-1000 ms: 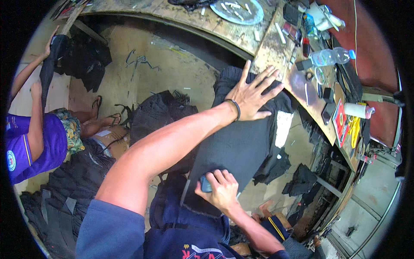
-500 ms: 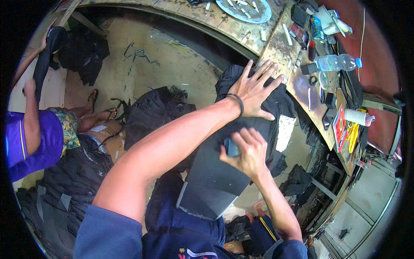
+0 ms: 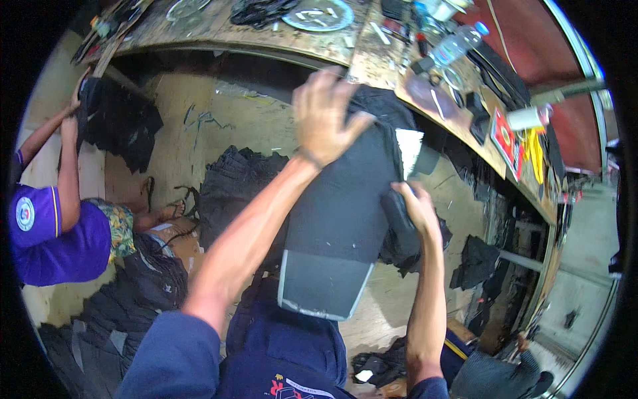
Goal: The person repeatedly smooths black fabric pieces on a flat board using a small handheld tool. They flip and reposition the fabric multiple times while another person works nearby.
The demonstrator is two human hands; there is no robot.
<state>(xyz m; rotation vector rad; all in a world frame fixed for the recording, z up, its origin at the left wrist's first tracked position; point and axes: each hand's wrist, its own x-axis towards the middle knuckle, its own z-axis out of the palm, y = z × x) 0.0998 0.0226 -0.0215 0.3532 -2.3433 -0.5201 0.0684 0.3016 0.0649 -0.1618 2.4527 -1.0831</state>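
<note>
Right hand (image 3: 420, 213), fingers bent around a dark fold at the right side of a black cloth (image 3: 339, 206); how firmly it grips cannot be told. Left hand (image 3: 325, 120) free of any grasp, fingers spread, blurred, over the upper left part of the cloth; contact with it is unclear.

The cloth lies along a long flat board (image 3: 324, 286) in front of the person's torso. Long axis: from the lap away toward the workbench, leaning slightly right at the far end. The near end, tapered and edged in pale grey, protrudes beyond the cloth and points back at the wearer; the far end meets the bench edge. A white patch (image 3: 409, 149) shows at the upper right, just above the right hand.

Surroundings: wooden workbench (image 3: 372, 63), curving across the top and down the right, bearing a blue plate (image 3: 339, 20) with white sticks, a clear bottle (image 3: 454, 48) lying with its blue cap to the upper right, and a white roll (image 3: 528, 118). Below, a pale floor (image 3: 385, 292) with dark cloth heaps (image 3: 126, 306) at left. Far left, a co-worker in a purple shirt (image 3: 80, 233), both hands raised to dark hanging cloth (image 3: 123, 123). Red wall (image 3: 571, 126) at upper right.
</note>
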